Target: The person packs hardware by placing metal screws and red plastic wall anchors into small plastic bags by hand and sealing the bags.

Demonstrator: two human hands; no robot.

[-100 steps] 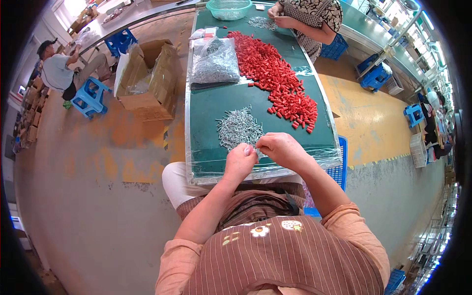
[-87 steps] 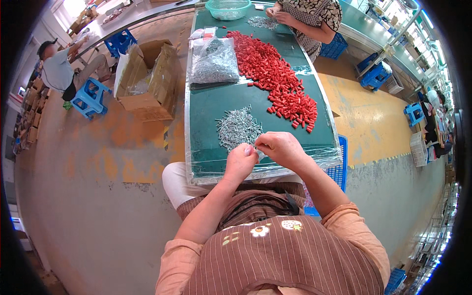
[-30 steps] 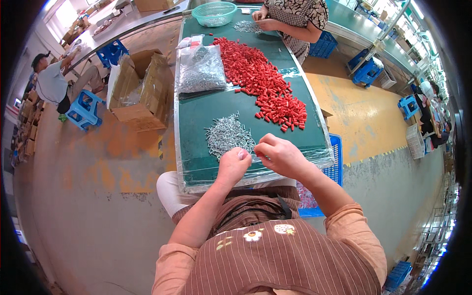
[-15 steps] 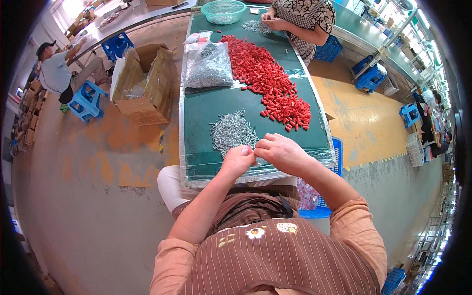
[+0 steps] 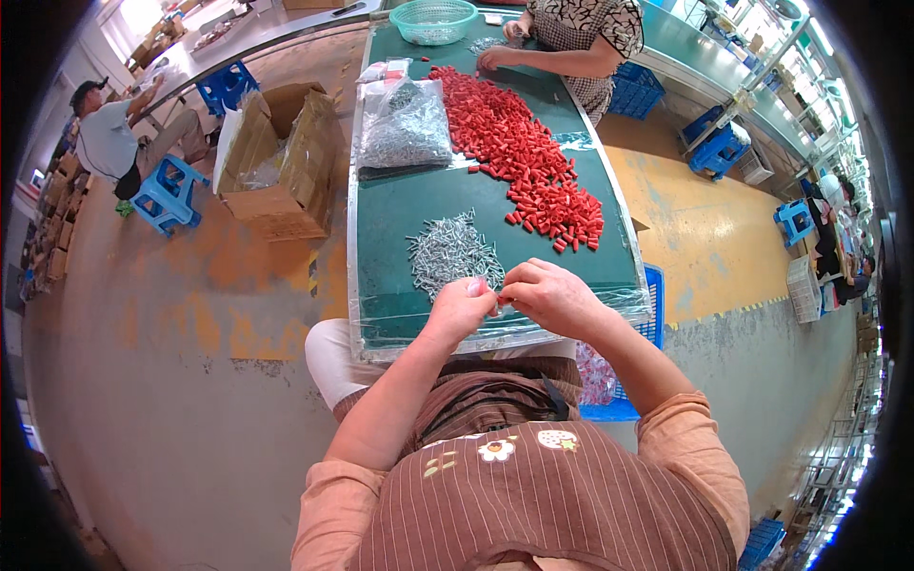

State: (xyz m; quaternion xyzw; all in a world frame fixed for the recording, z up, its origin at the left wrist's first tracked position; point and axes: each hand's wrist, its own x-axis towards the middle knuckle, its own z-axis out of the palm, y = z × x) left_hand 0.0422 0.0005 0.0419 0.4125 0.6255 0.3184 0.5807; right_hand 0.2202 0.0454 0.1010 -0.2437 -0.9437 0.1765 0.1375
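The person's left hand (image 5: 462,306) and right hand (image 5: 550,293) meet over the near edge of the green-topped table (image 5: 381,214), fingertips close together. The fingers of both are bent inward (whatever sits between the tips is too small and too covered to make out), so I cannot tell whether they grasp a part or are simply clenched.

Just beyond the left hand, on the near left of the table, lies a loose pile of small silver screw-like pieces (image 5: 452,252); the right hand is near its right edge. Farther off, a long heap of short red tubular pieces (image 5: 524,157) runs from the far middle of the table down toward the right, well apart from both hands. Left of that heap rests a clear plastic bag (image 5: 405,133) full of silvery pieces, and at the far end stands a mint-green basket (image 5: 433,21).

At the far right a co-worker (image 5: 581,57) bends over the table, one hand near a smaller silvery pile (image 5: 484,45). On the floor to the left stand an open cardboard box (image 5: 276,211) and a blue stool (image 5: 167,195); a blue crate (image 5: 654,328) is beside the table's near right corner.
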